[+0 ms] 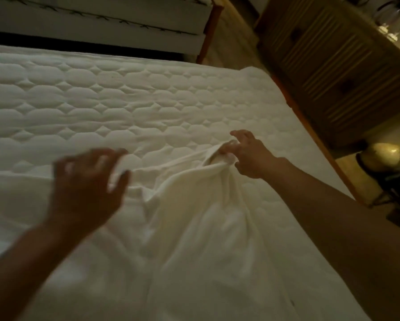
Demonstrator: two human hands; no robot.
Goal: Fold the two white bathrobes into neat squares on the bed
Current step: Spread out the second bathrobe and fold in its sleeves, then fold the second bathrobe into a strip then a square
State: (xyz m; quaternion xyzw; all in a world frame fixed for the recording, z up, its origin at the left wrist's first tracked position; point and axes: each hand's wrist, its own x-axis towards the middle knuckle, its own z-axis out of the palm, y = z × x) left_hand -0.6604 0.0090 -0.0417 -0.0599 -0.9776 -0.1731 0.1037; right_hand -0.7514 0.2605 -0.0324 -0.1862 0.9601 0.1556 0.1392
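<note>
Bathrobe point(194, 216) fabric was pinched at its upper edge by both hands. The right hand point(247, 156) clenched a bunched fold of cloth between thumb and fingers, its index finger lifted free. The left hand point(85, 184), blurred, gripped the other end of that edge, fingers curled around the cloth. From the two hands the white robe spread down toward the viewer, rumpled, lying on the quilted bed point(101, 100). Beyond the bed's right edge stood a wooden slatted cabinet point(328, 72), with a lit lamp point(384, 156) nearer.
</note>
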